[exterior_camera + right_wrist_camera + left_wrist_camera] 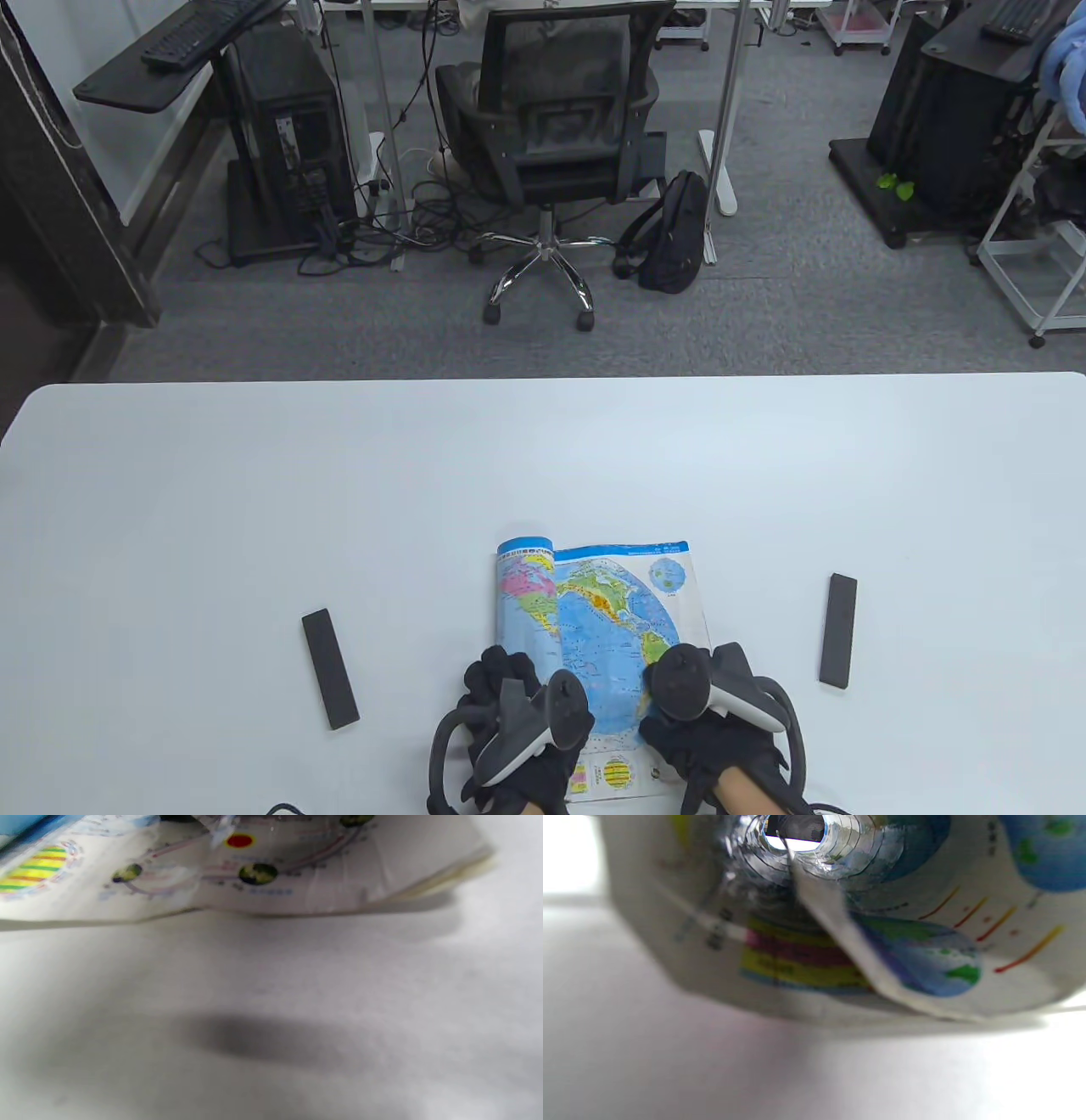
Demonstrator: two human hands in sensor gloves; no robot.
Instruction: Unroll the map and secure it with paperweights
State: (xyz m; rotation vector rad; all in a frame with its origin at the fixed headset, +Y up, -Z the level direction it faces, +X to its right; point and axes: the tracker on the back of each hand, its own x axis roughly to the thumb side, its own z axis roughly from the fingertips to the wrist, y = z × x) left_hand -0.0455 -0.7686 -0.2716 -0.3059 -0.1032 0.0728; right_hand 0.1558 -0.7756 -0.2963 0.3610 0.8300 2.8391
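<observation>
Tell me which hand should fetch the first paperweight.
Probably right: the right hand rests on the map's flattened side, nearest the right paperweight; the left hand is at the curled roll.

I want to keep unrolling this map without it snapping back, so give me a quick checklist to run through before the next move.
1. Both hands on the map: ok. The left hand and right hand rest on the near end of the colourful paper world map.
2. Map fully unrolled: not ok. Its left part is still a roll.
3. Near edge flat: not ok. The right wrist view shows the edge lifted off the white table.
4. Paperweights available: ok. One black bar lies left, another right, both off the map.
5. Firmness of grip: cannot tell.
</observation>
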